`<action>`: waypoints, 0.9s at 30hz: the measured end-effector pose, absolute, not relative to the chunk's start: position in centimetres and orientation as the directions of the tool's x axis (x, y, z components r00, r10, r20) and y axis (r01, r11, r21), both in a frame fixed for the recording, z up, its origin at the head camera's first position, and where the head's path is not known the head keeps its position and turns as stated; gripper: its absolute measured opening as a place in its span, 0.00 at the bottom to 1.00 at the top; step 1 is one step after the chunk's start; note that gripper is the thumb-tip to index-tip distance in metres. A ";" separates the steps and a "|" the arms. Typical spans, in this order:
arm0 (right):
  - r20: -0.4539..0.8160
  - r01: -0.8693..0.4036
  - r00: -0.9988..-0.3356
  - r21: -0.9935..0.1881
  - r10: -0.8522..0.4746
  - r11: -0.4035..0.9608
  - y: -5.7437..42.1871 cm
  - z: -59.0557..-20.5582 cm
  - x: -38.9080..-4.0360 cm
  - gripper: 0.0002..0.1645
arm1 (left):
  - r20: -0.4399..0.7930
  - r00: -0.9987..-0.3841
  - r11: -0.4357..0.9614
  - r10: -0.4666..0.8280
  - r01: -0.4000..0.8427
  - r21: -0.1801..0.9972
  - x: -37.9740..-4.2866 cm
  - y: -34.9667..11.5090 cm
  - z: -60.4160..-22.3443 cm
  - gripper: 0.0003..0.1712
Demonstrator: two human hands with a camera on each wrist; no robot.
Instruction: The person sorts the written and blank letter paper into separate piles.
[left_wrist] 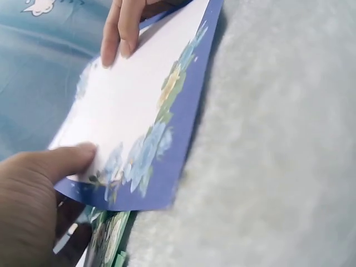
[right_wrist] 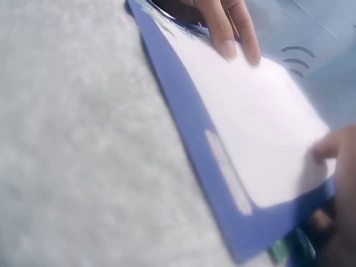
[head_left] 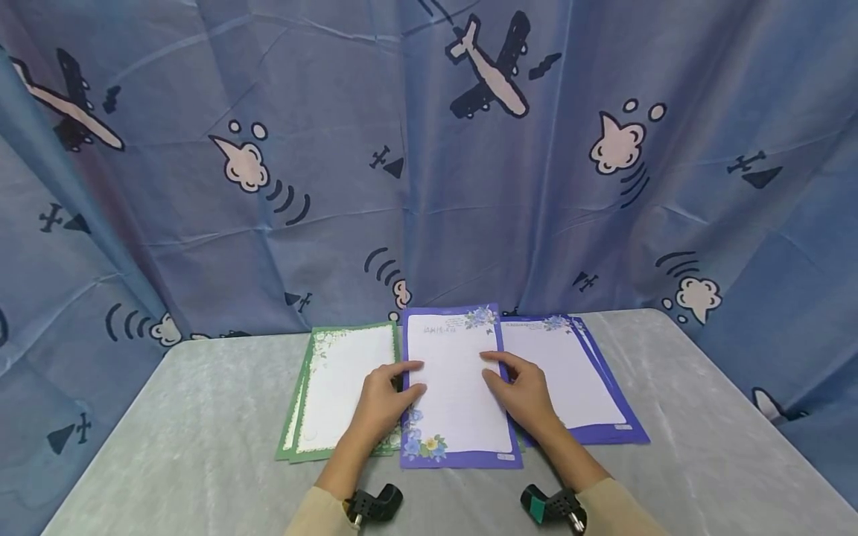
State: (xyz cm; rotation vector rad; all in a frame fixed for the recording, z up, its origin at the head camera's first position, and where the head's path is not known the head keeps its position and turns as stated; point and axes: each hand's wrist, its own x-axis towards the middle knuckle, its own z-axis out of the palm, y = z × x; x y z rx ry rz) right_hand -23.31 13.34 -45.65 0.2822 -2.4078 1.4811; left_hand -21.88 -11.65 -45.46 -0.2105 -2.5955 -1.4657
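A purple-bordered sheet of letter paper (head_left: 457, 406), with blue flowers at two corners and faint writing near its top, is between both hands. My left hand (head_left: 380, 402) grips its left edge, thumb on top and other fingers partly hidden beneath in the left wrist view. On the opposite edge, my right hand (head_left: 528, 388) holds it in a similar way, thumb and index finger over the white area. The sheet overlaps green-bordered letter papers (head_left: 347, 391) at the left and more purple-bordered papers (head_left: 570, 376) at the right. Whether it is one sheet or several cannot be told.
A grey cloth-covered table (head_left: 201, 439) carries the papers. Behind its far edge hangs a blue curtain (head_left: 335, 149) printed with planes and clouds. Black wrist devices (head_left: 377, 503) sit by both sleeves, low in the head view.
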 end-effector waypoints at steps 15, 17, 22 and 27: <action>0.260 -0.316 -0.943 -0.891 -0.206 0.325 14.9 -42.1 -22.9 0.23 | 0.183 -0.978 0.199 0.098 0.199 0.960 -21.9 -11.5 -43.7 0.19; 0.266 -0.330 -0.938 -0.885 -0.223 0.330 15.1 -41.6 -22.8 0.23 | 0.181 -0.977 0.192 0.115 0.200 0.961 -21.8 -11.5 -43.3 0.19; 0.284 -0.360 -0.925 -0.867 -0.252 0.344 15.8 -40.2 -22.7 0.23 | 0.217 -0.969 0.186 0.118 0.237 0.954 -21.5 -11.2 -42.4 0.19; 0.283 -0.350 -0.930 -0.878 -0.235 0.326 16.2 -38.4 -22.0 0.22 | 0.268 -0.956 0.179 0.117 0.286 0.941 -20.8 -10.7 -41.0 0.18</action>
